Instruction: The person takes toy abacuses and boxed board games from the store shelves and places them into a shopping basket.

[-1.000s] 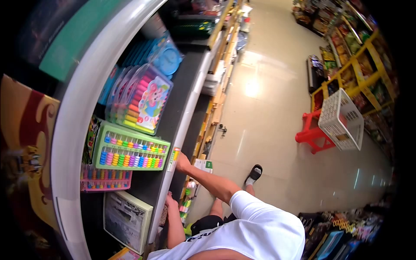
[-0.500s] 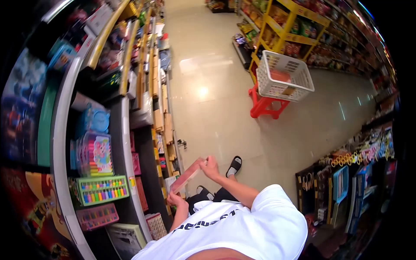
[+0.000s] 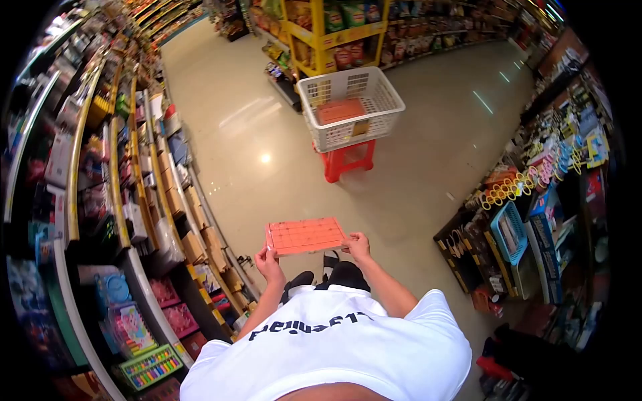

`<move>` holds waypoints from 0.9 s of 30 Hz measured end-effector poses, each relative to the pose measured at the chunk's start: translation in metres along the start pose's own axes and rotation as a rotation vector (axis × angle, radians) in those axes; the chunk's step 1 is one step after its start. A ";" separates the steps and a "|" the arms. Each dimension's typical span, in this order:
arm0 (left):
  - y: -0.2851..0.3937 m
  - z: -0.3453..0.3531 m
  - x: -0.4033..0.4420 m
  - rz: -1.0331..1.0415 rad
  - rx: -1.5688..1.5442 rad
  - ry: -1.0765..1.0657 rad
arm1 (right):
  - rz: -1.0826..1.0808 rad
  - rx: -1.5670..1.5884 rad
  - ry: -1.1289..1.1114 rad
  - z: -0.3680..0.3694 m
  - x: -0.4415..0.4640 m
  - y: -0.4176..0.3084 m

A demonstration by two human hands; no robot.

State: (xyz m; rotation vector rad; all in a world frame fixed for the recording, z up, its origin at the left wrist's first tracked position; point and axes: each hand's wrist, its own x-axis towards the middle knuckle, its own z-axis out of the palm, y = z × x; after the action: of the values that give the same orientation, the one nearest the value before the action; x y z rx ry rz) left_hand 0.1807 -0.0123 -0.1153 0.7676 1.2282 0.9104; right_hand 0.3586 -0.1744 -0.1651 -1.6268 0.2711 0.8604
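Observation:
A flat orange box (image 3: 307,234) with dark grid lines on its top, like a folded board game, is held out level in front of my body. My left hand (image 3: 269,264) grips its near left corner, with the thumb at the edge. At the right end, my right hand (image 3: 358,246) is closed on the other near corner. Ahead stands a white plastic basket (image 3: 388,97), and a similar orange box (image 3: 340,111) lies in it.
Under the basket is a red stool (image 3: 346,160). Shelves of packed goods (image 3: 150,220) run along my left. A yellow snack rack (image 3: 334,39) rises behind the basket. To the right is a display with a blue tray (image 3: 509,230). Tiled floor (image 3: 254,157) lies between.
My view and body have turned from the left shelves toward the basket. The orange box has gone from tilted beside the shelf to level before me, both hands still on it.

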 end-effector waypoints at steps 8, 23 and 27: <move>-0.013 0.118 0.034 0.027 -0.056 -0.312 | 0.224 0.226 -0.380 -0.078 0.059 -0.043; -0.028 0.269 0.177 0.044 0.202 -0.433 | 0.000 -0.136 -0.105 -0.058 0.172 -0.181; -0.007 0.316 0.200 0.225 0.645 -0.590 | -0.052 -0.426 -0.008 -0.057 0.224 -0.212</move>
State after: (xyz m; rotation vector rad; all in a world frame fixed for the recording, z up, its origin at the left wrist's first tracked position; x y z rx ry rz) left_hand 0.5103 0.1609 -0.1517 1.5852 0.9032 0.3887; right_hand 0.6659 -0.1099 -0.1529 -2.0140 0.0374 0.9275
